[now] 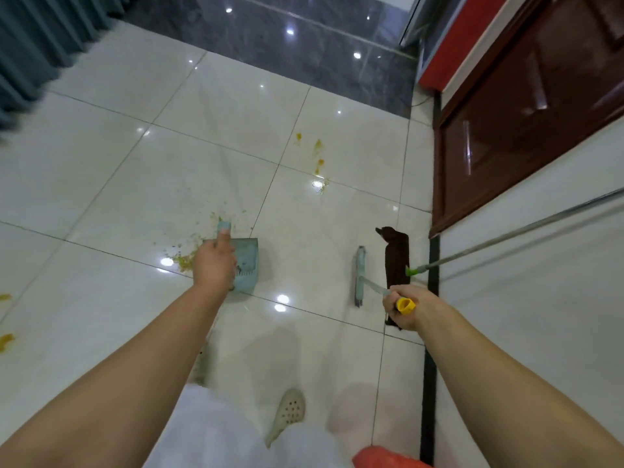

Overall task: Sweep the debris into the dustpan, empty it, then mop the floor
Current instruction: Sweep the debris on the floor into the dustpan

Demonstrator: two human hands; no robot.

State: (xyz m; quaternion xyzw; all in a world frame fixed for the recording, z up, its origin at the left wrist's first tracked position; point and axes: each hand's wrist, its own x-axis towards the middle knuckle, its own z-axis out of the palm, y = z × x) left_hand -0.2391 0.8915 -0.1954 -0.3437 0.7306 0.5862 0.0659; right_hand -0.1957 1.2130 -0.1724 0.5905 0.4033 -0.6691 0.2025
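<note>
My left hand [216, 265] grips the handle of a light blue dustpan [248, 265] that stands on the white tiles. Yellow-green crumbs of debris [184, 261] lie just left of the pan. More yellow spots [319, 157] mark the tile farther ahead, and yellow stains [6, 341] show at the left edge. My right hand [403, 310] holds a yellow-capped metal handle whose light blue broom head [360, 275] rests on the floor to the right of the pan. A flat mop with a dark brown pad [396, 258] lies beside the wall, its metal pole [513, 234] slanting up to the right.
A dark red wooden door [526, 123] and a white wall [540, 298] bound the right side. A teal curtain [40, 45] hangs at the upper left. Dark grey tiles [287, 45] lie ahead. My foot in a beige perforated shoe [287, 413] is below, with an orange object [381, 459] at the bottom edge.
</note>
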